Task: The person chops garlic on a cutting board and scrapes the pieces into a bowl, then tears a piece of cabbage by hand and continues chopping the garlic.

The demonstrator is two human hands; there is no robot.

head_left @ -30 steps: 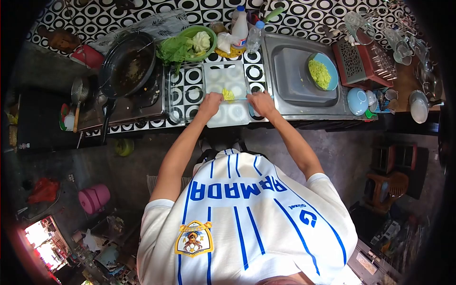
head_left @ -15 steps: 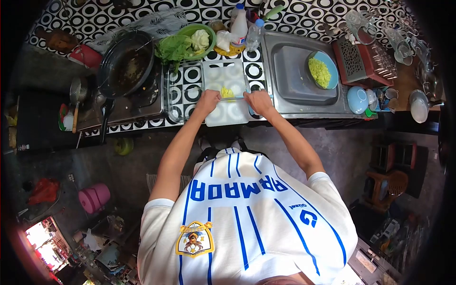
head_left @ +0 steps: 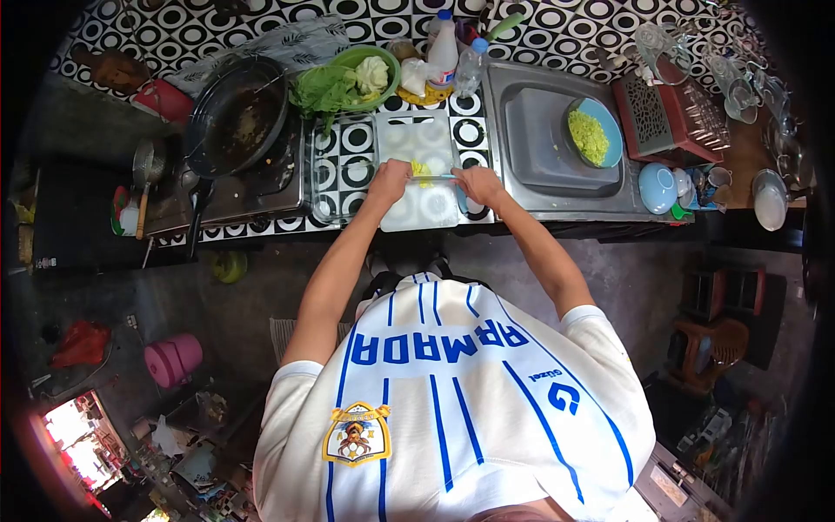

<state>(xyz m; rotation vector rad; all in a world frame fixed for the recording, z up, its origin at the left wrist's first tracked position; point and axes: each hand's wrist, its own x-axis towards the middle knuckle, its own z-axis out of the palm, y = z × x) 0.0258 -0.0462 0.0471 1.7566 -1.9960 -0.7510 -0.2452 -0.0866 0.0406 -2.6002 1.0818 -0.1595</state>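
Note:
A knife (head_left: 430, 178) lies level across a translucent white cutting board (head_left: 417, 211), spanning the space between my hands. My right hand (head_left: 478, 185) is closed around its handle end. At the opposite end, my left hand (head_left: 391, 180) is closed with its fingers against the blade's tip; their exact hold is partly hidden. A small pile of chopped yellow-green vegetable (head_left: 420, 167) sits on the board just beyond the blade. More of the same chopped pieces (head_left: 588, 137) fill part of a blue bowl (head_left: 614, 130) to the right.
Left of the board are a glass tray (head_left: 317, 187) and a wok (head_left: 209, 143) on the stove. Behind it stand a green basin (head_left: 390, 85) of leafy vegetables, a white bottle (head_left: 444, 59) and a clear bottle (head_left: 470, 70). The steel sink (head_left: 504, 196) is on the right.
The view has shifted slightly. Both hands still hold the knife over the board, and the blade has moved a little relative to the chopped pile.

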